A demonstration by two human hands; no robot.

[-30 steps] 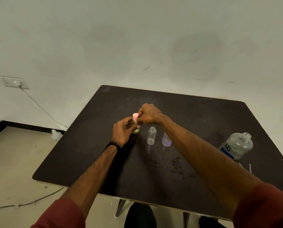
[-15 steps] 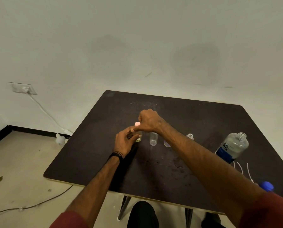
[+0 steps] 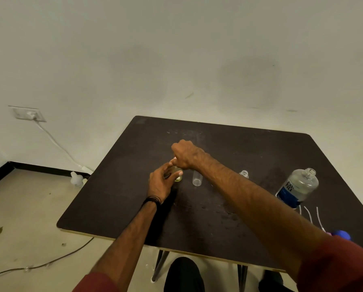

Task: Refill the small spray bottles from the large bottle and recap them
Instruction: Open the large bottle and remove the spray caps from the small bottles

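Both hands meet over the middle of the dark table, nearer its far edge than its near one. The left hand wraps the small yellowish spray bottle, fingers curled round its far side and thumb across the front, the clear plastic base peeking out below the thumb and resting on the tabletop. Right on top, the right hand is clenched down over the pink cap; only a sliver of pink shows beneath the knuckles, sitting at the bottle's neck. Whether the cap is fully seated, I cannot tell.

Just to the right stands an uncapped clear spray bottle, a slim smooth cylinder, upright. Beyond the right forearm a second open bottle shows only its threaded neck. Toward the right edge stands the large bottle, rounded clear plastic with a blue label, mouth open. Near the right front corner lie thin white dip tubes and a blue cap, partly hidden by a dark red sleeve. The tabletop looks matte and scuffed, with a pale edge band along the front
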